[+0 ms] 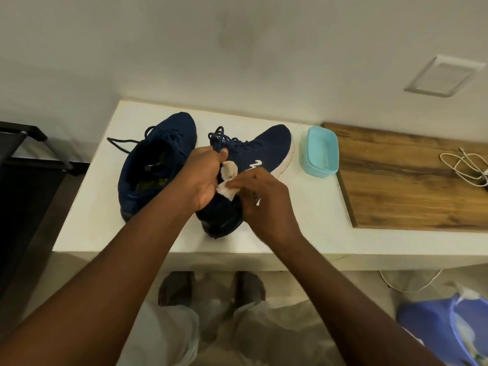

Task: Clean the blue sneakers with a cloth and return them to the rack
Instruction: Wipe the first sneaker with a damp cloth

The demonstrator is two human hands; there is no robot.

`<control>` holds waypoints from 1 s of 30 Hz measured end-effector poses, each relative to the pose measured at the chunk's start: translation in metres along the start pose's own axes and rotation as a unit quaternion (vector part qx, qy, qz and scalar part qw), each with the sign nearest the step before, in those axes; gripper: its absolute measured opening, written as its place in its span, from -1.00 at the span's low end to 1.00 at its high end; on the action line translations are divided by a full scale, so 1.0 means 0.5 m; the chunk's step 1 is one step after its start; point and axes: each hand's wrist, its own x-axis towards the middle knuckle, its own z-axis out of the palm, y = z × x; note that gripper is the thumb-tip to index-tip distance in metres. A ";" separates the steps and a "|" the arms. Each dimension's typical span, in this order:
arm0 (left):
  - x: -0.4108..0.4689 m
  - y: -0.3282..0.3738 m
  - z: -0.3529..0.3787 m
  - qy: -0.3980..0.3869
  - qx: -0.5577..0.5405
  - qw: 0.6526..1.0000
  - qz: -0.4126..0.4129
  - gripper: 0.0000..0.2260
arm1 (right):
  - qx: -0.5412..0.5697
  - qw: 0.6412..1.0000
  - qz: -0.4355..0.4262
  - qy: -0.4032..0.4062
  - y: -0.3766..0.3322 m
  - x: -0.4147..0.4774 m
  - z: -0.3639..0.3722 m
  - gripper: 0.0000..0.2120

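Left hand [203,178], right hand [266,198] hold cloth [228,171]; sneaker [264,149] near counter [132,233] edge.

I'm looking into a home, likely an entry or utility corner: a white built-in ledge [311,217] with a wood-grain top [396,186] against a plain wall [237,48], a black rack [31,143] beside it, a loose white cable [464,165], and a blue bin [433,328] on the floor.

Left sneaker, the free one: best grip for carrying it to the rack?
Grip the heel collar of the left sneaker, coming from above on the near side. It stands on its sole, toe pointing away, opening facing up, so fingers can likely hook inside the collar with the thumb outside the heel. Keep off the loose lace trailing to the left.
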 end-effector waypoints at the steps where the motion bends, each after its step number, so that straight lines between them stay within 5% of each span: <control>1: -0.001 0.001 0.001 -0.003 -0.004 1.000 0.009 -0.81 | 0.005 1.000 0.007 0.025 0.018 0.014 -0.007 -0.74; 6: -0.005 0.003 0.015 -0.005 -0.003 1.000 0.023 -0.83 | -0.029 0.973 0.190 0.131 0.108 0.069 -0.031 -0.79; 12: 0.007 0.008 -0.007 0.045 0.047 0.996 0.055 -0.77 | 0.006 1.000 -0.022 -0.001 0.005 0.001 0.014 -0.75; 18: 0.012 0.001 -0.012 0.073 0.117 0.987 0.082 -0.77 | -0.003 0.979 0.158 0.130 0.114 0.074 -0.005 -0.77; 24: 0.013 -0.007 -0.016 0.079 0.203 0.967 0.129 -0.73 | -0.017 1.000 0.011 -0.004 0.036 0.005 0.010 -0.79; 30: 0.010 -0.008 -0.017 0.067 0.230 0.961 0.139 -0.74 | -0.032 0.980 0.134 0.142 0.116 0.078 -0.032 -0.82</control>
